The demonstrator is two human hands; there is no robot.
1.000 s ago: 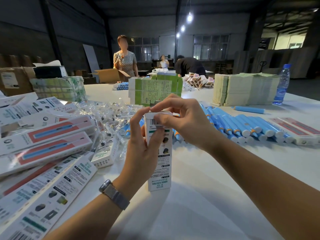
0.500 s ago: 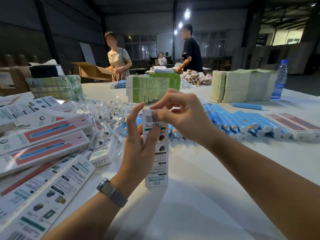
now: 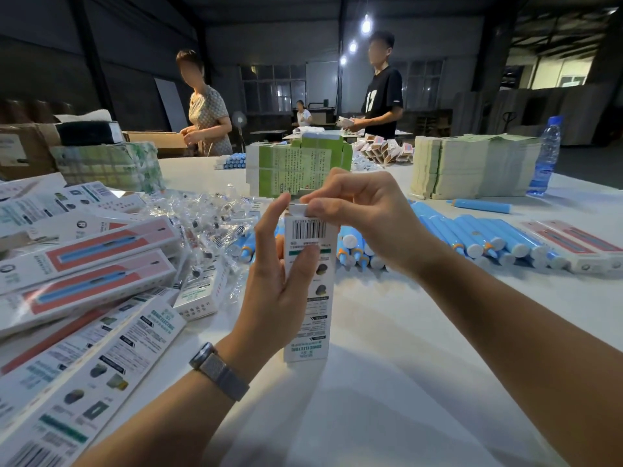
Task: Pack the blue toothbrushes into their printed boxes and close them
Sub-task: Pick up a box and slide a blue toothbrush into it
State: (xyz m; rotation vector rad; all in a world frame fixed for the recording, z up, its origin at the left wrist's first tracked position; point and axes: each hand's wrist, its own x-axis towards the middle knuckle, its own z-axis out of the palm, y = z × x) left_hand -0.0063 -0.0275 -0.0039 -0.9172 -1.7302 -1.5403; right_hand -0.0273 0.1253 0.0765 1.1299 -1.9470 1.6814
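The printed box (image 3: 308, 284) stands upright on the white desk (image 3: 387, 399), the left hand (image 3: 279, 281) holding its side with thumb across the front, while the right hand (image 3: 360, 214) pinches the top flap (image 3: 298, 208) between thumb and finger. If the flap goes in crooked, I think it may crease or stay half open. A hard push could also tip the box toward the loose blue toothbrushes (image 3: 472, 237) just behind.

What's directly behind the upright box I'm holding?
Behind the box lie blue toothbrushes in a row on the white table, with a green carton stack farther back. The box, left hand and right hand cover whatever lies straight behind them.
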